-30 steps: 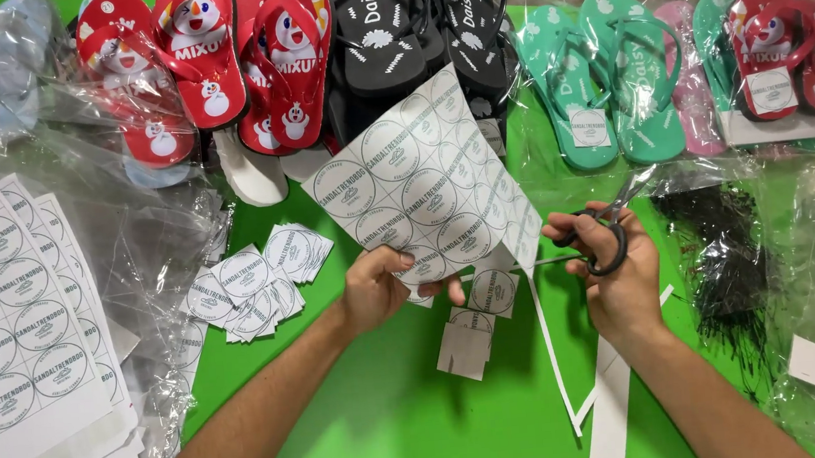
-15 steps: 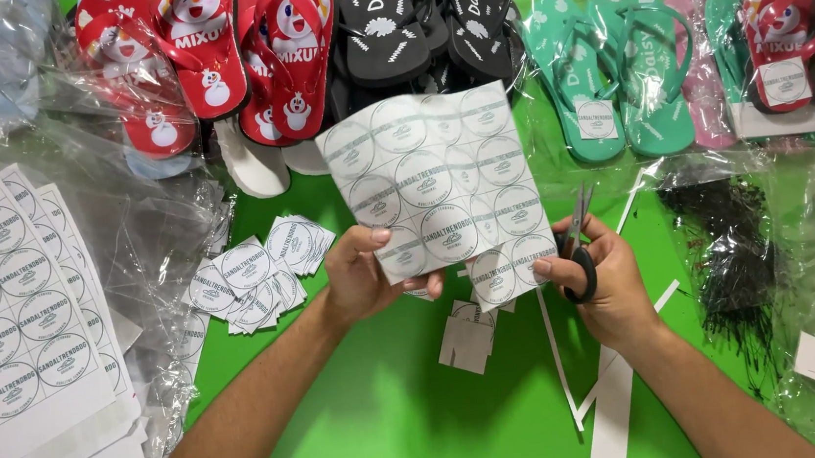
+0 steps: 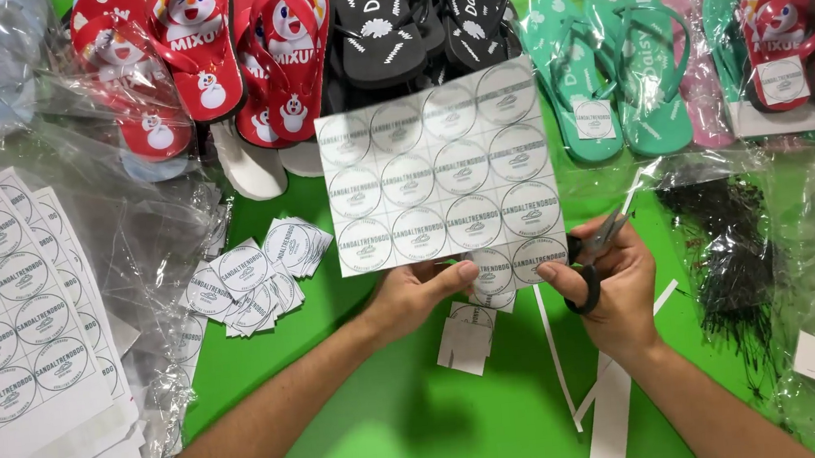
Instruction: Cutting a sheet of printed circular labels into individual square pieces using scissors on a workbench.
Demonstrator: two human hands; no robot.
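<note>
White paper, a sheet of round labels, stands upright at the middle of the frame, pinched at its lower edge by my left hand, thumb clamped against it. My right hand grips black scissors at the sheet's lower right corner, fingers closed through the handles. Below lie cut label squares on the green tabletop. Left of centre sits a pile of cut labels; flip-flops line the top.
</note>
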